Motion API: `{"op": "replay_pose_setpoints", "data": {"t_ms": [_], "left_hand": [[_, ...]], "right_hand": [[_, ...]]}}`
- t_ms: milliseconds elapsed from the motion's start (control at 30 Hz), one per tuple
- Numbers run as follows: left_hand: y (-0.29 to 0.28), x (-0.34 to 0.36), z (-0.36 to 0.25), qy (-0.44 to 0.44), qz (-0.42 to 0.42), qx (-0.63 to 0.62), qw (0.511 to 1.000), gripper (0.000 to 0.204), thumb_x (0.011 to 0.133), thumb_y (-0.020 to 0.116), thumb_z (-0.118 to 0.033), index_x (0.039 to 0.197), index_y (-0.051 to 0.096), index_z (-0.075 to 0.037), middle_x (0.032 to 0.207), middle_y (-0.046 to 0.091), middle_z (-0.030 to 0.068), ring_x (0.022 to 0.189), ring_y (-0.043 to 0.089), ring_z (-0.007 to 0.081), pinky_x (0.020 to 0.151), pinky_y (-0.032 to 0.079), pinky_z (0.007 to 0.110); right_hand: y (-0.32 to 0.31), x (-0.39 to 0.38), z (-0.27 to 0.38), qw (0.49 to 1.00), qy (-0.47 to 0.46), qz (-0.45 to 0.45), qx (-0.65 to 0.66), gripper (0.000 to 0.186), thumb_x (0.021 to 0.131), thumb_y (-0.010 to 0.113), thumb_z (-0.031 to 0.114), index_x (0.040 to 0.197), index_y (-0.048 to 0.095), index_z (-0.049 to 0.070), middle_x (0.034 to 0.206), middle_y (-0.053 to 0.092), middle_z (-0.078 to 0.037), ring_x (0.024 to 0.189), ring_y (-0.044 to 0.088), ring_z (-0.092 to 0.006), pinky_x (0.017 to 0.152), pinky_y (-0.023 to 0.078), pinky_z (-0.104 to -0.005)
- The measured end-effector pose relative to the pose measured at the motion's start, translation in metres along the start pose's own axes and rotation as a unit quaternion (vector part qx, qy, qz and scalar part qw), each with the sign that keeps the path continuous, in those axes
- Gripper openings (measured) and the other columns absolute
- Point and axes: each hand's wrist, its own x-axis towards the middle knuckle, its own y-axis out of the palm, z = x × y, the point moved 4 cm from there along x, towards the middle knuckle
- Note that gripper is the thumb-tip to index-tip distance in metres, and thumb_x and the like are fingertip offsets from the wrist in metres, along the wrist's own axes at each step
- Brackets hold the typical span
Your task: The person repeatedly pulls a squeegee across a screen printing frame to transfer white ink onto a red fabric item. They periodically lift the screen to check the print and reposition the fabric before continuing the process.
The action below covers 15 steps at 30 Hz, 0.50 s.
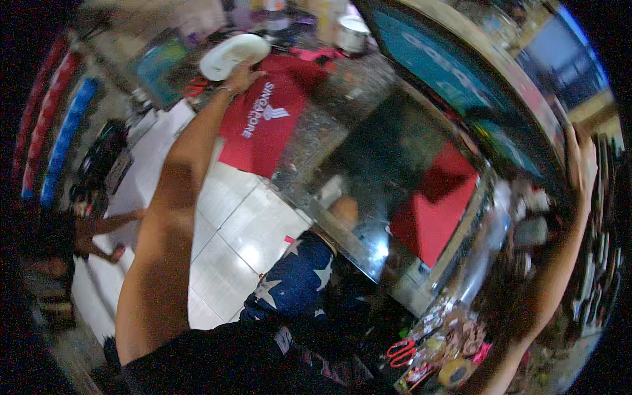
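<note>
The room is cluttered at its edges, with a white tiled floor point(227, 247) reflecting a bright patch of light on the left. The main work surface is a dark grey speckled tabletop point(339, 99) adjoining a dark glossy panel point(368, 151), which carries glare near its lower edge. Over the far right side stands a large rectangular frame with a teal face point(454, 69), tilted up from the surface. The right hand point(580, 155) is at the frame's outer end, fingers bent around the edge and holding it. A red fabric garment with white print point(263, 125) lies spread on the tabletop, one end by the floor side. A second red cloth point(442, 210) shows at the panel's right; whether over or under the glossy face cannot be determined. Beyond the garment is a white oval dish-like object point(234, 56). The left hand point(245, 79) is just beside it, at the garment's far edge; its fingers are blurred, and their opening and hold cannot be told. A white cylindrical tin point(352, 34) stands farther back. Red-handled scissors point(401, 353) lie among small clutter at lower right, near a yellowish tape roll point(456, 372).
</note>
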Motion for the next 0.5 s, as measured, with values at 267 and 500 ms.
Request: {"op": "replay_pose_setpoints", "data": {"t_ms": [267, 500], "left_hand": [[0.140, -0.131, -0.243, 0.224, 0.190, -0.084, 0.952, 0.078, 0.087, 0.071, -0.039, 0.145, 0.041, 0.002, 0.150, 0.042, 0.0220, 0.141, 0.038, 0.0353, 0.117, 0.028, 0.042], [0.219, -0.189, -0.346, 0.381, 0.349, 0.033, 0.856, 0.109, 0.075, 0.064, -0.071, 0.151, 0.031, 0.000, 0.160, 0.027, 0.0160, 0.149, 0.022, 0.0309, 0.122, 0.010, 0.051]], "right_hand": [[-0.030, -0.012, 0.051, 0.996, 0.042, -0.051, 0.062, 0.057, 0.091, 0.046, 0.051, 0.091, 0.070, -0.001, 0.084, 0.067, -0.027, 0.081, 0.065, -0.0424, 0.078, 0.051, -0.0477], [-0.037, -0.003, 0.045, 0.992, 0.060, 0.020, 0.105, 0.072, 0.090, 0.043, 0.062, 0.091, 0.073, -0.004, 0.096, 0.069, -0.030, 0.091, 0.067, -0.0430, 0.085, 0.052, -0.0488]]}}
